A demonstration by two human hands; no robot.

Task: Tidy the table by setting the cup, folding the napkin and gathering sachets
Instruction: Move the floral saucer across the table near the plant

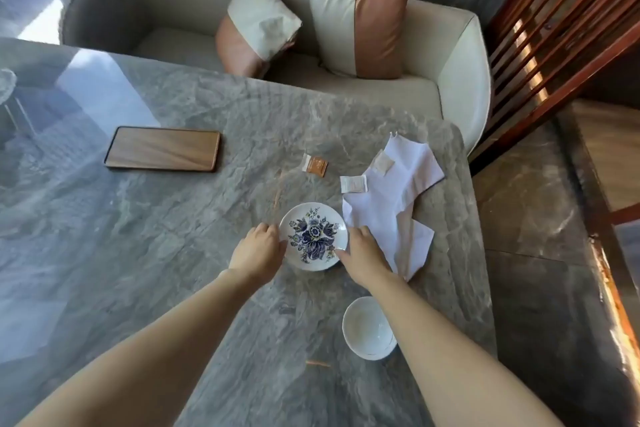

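A white saucer (313,236) with a blue flower pattern lies on the grey marble table (173,218). My left hand (258,250) grips its left rim and my right hand (363,260) grips its right rim. A white cup (367,328) stands upright near the table's front, under my right forearm. A crumpled white napkin (394,204) lies to the right of the saucer. One white sachet (382,162) rests on the napkin, another white sachet (353,183) lies at its left edge, and an orange sachet (314,165) lies further left.
A wooden tray (162,148) sits on the table's left side. A beige sofa (450,80) with two cushions stands behind the table. Wooden slats (554,28) rise at the right. The table's right edge is close to the napkin.
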